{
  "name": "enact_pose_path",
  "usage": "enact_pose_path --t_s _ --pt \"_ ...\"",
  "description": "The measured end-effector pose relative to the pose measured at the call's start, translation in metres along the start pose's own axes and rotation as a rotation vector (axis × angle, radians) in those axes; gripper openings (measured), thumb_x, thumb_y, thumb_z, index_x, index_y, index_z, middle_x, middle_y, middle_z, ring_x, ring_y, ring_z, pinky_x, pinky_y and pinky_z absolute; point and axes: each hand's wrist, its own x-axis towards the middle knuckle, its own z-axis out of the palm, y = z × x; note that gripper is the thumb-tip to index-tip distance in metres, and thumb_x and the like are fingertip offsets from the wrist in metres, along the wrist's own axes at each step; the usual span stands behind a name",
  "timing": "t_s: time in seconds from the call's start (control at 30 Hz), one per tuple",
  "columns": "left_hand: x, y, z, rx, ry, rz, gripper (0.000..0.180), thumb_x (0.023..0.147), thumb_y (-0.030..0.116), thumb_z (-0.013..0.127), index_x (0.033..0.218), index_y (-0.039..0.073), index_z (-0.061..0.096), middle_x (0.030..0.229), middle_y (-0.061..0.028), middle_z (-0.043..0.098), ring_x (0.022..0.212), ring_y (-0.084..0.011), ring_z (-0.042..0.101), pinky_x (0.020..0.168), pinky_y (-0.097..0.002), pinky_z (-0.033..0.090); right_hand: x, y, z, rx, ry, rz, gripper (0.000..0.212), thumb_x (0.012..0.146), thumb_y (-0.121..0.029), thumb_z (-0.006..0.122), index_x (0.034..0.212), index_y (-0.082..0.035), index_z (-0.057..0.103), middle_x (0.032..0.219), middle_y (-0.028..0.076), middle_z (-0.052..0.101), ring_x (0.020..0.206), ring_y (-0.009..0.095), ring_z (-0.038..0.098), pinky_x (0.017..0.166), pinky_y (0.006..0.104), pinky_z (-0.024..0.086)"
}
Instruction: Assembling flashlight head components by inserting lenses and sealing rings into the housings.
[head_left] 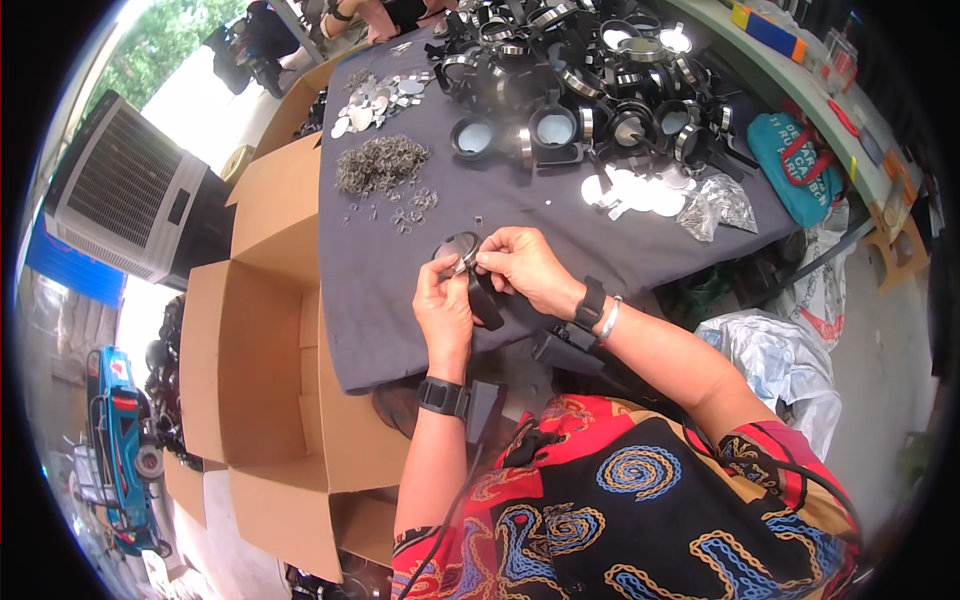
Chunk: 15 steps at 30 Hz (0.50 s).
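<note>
Over the near edge of the cloth-covered table, both hands hold a black round part with a flat black arm pointing down toward me. My left hand pinches its rim between thumb and fingers. My right hand is closed at the other side, its fingertips pressed to the rim; whether a small piece sits between them cannot be made out. Beyond my hands lies a heap of small metal clips, with a few loose ones nearer. Similar black round parts with silver rings are piled at the far side.
White discs lie in two groups, far left and right, beside a clear plastic bag. A teal pouch rests at the right edge. Left of the table stands an open cardboard box. Another person's arm shows at the back.
</note>
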Motion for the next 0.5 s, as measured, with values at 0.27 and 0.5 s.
enact_pose_path --t_s 0.27,0.5 --pt "0.0 0.0 0.001 -0.009 -0.001 0.005 0.018 0.088 0.001 0.051 0.105 0.004 0.057 0.066 -0.0004 0.055 0.045 -0.0053 0.047 0.035 -0.021 0.04 0.007 -0.01 -0.001 -0.28 -0.031 -0.034 0.009 0.089 -0.007 0.058 0.084 0.001 0.059 0.069 0.003 0.059 0.052 0.007 0.05 0.043 0.0209 0.038" --pt "0.003 -0.006 0.0 0.014 0.025 0.022 0.012 0.091 0.005 0.055 0.102 0.005 0.057 0.06 0.0013 0.054 0.045 -0.0036 0.046 0.034 -0.021 0.037 0.007 -0.02 -0.001 -0.294 -0.094 0.045 0.011 0.09 -0.007 0.058 0.082 0.001 0.059 0.066 0.003 0.056 0.049 0.007 0.049 0.041 0.0221 0.036"
